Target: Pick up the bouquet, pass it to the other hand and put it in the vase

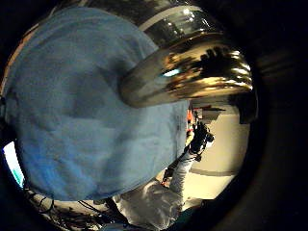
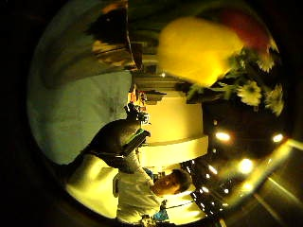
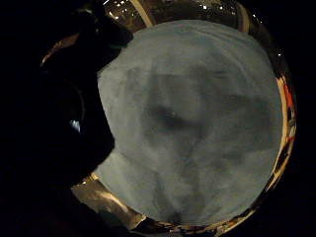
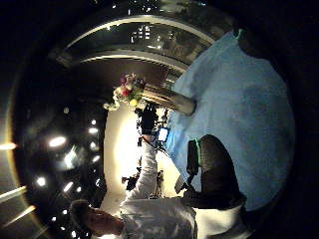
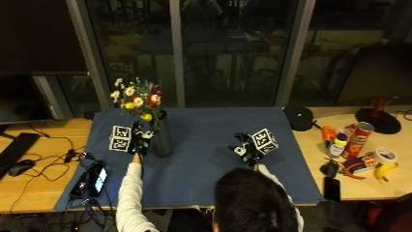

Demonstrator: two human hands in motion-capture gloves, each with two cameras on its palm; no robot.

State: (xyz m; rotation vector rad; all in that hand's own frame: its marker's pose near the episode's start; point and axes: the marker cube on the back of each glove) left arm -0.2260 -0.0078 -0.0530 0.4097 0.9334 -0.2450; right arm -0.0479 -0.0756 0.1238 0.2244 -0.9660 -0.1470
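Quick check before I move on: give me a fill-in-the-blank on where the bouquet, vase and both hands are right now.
1. The bouquet stands in the ____, which is upright on the blue cloth.
2. The hand right beside the vase is the person's ____ hand.
3. The right hand hovers over the cloth and holds ____.
4. The banana lies on the wooden table, off the cloth, on the person's ____ side.

Missing words: vase; left; nothing; right

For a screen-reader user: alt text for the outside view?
A bouquet stands in a dark vase on a blue cloth. The person's left hand is beside the vase; the right hand is over the cloth, holding nothing.
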